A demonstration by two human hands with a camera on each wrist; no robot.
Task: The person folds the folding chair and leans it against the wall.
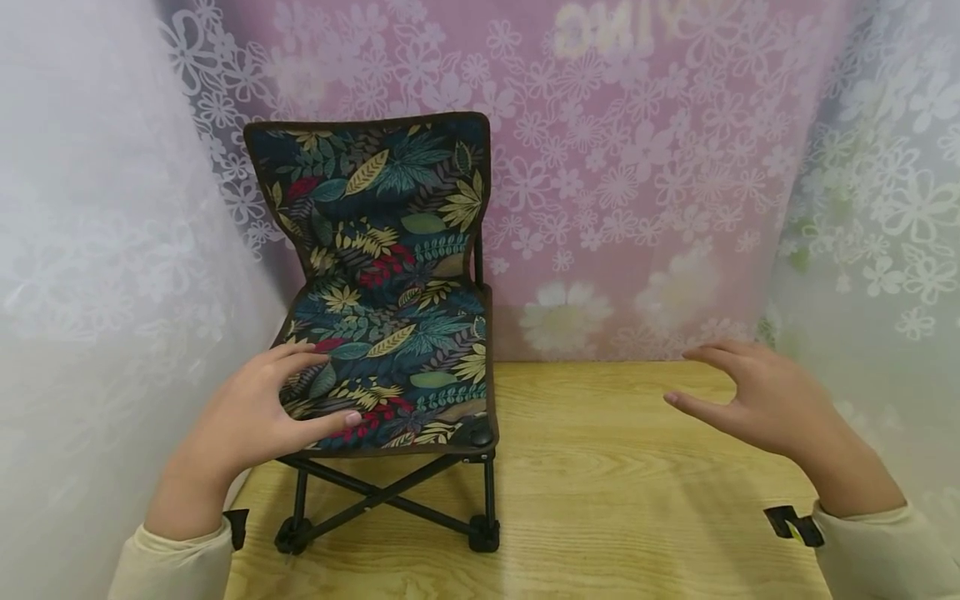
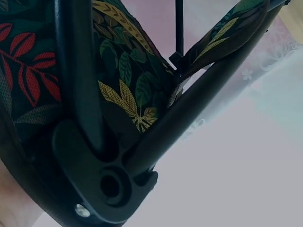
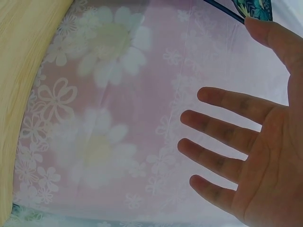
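A folding chair (image 1: 390,200) stands upright and unfolded on the left, its dark fabric printed with teal, yellow and red leaves. My left hand (image 1: 251,412) is at the left front side of its seat (image 1: 420,342), overlapping it in the head view, with thumb and fingers spread apart. In the left wrist view a black plastic joint (image 2: 106,182) and dark tubes of the frame fill the foreground; most of that hand is out of sight. Well to the right of the chair, my right hand (image 1: 768,404) hangs in the air, fingers spread and palm bare.
Under the chair is a light wood-grain surface (image 1: 600,467). Behind it hangs a pink flowered curtain (image 1: 645,167). Pale translucent sheets (image 1: 97,250) close in the left side, with a flowered one (image 1: 892,250) on the right. Crossed black legs (image 1: 371,496) end in black feet.
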